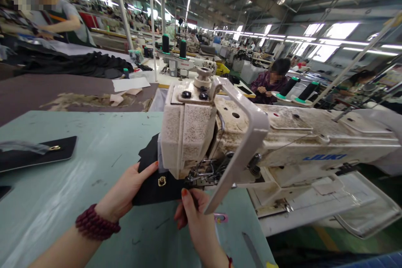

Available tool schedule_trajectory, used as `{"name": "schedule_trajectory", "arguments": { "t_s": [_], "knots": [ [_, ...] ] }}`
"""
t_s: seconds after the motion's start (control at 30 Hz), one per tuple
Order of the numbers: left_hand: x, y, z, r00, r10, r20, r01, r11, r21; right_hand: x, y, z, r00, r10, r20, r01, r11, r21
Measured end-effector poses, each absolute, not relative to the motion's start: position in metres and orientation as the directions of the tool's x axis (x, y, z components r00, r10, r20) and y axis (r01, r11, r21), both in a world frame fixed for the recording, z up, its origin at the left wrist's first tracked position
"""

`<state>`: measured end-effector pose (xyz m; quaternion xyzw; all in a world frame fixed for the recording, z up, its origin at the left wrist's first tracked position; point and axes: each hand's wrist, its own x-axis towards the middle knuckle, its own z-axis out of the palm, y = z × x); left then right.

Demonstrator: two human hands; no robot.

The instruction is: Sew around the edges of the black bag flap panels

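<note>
A black panel (150, 190) with a gold metal fitting (161, 181) lies partly under the head of a white, stained sewing machine (201, 130). My left hand (127, 188) holds the panel's left side, thumb on top and fingers beneath it. At the panel's right corner, just below the needle area, my right hand (194, 211) has its thumb and fingers pressed near the edge. Whether the right fingers pinch the panel is hard to make out. The machine's head hides the far part of the panel.
Another black piece with a gold fitting (37, 153) lies at the left of the green table (103, 134). A small pink tool (220, 217) and a blade-like metal piece (251, 248) lie at the right. Dark fabric (72, 60) is piled behind. Other people sit or stand farther back.
</note>
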<state>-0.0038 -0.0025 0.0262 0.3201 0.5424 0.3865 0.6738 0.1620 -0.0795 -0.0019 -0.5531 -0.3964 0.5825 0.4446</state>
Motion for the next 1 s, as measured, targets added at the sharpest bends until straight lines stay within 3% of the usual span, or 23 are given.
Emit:
{"name": "schedule_trajectory", "arguments": {
  "t_s": [0.13,0.27,0.4,0.77,1.0],
  "knots": [
    [-0.018,-0.007,0.019,0.283,0.855,-0.435,-0.078,0.473,0.878,0.161,-0.082,-0.001,-0.021,0.950,-0.313,-0.129,-0.313,-0.941],
    [-0.027,-0.008,0.022,0.470,0.783,-0.408,0.165,0.376,0.912,0.159,-0.084,0.000,-0.050,0.949,-0.313,-0.140,-0.317,-0.938],
    [-0.028,-0.005,0.032,0.475,0.789,-0.390,0.223,0.321,0.921,0.156,-0.082,0.002,-0.018,0.949,-0.314,-0.167,-0.312,-0.935],
    [-0.030,0.011,0.033,0.510,0.808,-0.297,0.169,0.244,0.955,0.150,-0.075,0.005,0.059,0.944,-0.325,-0.229,-0.304,-0.925],
    [-0.029,0.011,0.033,0.436,0.856,-0.279,0.208,0.205,0.956,0.146,-0.072,0.010,0.093,0.929,-0.359,-0.242,-0.328,-0.913]
  ]
}}
